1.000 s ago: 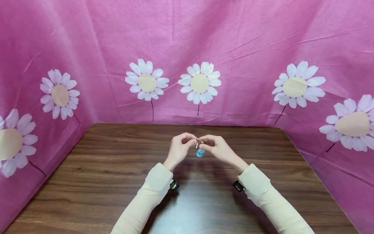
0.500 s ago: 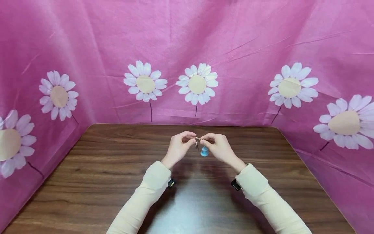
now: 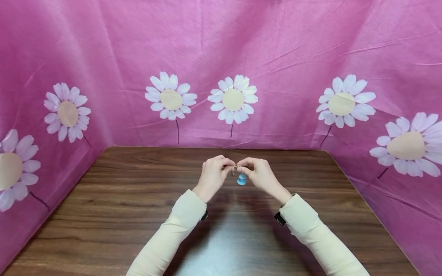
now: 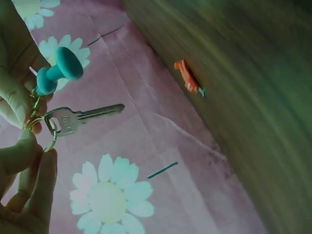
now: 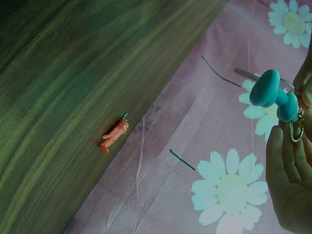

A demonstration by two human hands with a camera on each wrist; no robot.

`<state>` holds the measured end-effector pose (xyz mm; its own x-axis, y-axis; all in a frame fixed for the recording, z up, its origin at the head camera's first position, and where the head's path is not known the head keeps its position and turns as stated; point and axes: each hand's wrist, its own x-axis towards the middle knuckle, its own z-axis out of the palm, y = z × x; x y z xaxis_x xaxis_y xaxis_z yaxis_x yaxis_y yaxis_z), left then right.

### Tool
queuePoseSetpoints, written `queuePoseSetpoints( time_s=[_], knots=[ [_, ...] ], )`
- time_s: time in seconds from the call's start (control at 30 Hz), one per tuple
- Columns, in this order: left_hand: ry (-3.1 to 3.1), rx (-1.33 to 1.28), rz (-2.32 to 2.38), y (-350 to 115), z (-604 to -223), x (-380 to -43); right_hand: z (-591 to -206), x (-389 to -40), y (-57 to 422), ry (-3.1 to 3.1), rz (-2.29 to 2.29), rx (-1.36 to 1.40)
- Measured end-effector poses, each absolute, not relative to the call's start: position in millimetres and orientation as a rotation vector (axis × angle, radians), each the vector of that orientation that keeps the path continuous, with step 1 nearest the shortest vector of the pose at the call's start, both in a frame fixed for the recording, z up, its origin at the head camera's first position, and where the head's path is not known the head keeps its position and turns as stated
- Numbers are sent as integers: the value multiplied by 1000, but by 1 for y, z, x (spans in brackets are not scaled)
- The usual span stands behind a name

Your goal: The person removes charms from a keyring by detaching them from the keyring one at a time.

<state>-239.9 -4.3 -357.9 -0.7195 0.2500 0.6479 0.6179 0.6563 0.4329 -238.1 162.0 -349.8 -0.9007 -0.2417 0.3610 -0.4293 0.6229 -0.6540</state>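
Observation:
Over the far half of the table, both hands meet fingertip to fingertip at a small gold key ring [image 4: 51, 142]. My left hand [image 3: 212, 177] pinches the ring, from which a silver key [image 4: 90, 115] sticks out. With thumb and fingers, my right hand [image 3: 261, 175] grips the gold-coloured clasp end of the keychain [image 5: 296, 127]. A turquoise charm [image 3: 241, 179], shaped like a push pin, dangles just below the right fingertips. Fingers partly cover the ring and clasp, so how they join cannot be made out.
A small orange figure with a green top [image 4: 187, 78] lies on the table near its far edge, as both wrist views show. The brown wood-grain table [image 3: 103, 214] is bordered by a pink cloth [image 3: 286, 42] printed with white daisies.
My left fingers have turned and closed in toward the right hand at the ring. The turquoise charm has shifted slightly right and hangs straighter. The right hand has barely moved.

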Motion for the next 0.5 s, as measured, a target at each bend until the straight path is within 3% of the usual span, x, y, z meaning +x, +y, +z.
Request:
queuePoseSetpoints(
  time_s=[0.5],
  knots=[
    [-2234, -540, -1299, -13, -370, -243, -354, -240, 156, -2566, 1272, 585]
  ],
)
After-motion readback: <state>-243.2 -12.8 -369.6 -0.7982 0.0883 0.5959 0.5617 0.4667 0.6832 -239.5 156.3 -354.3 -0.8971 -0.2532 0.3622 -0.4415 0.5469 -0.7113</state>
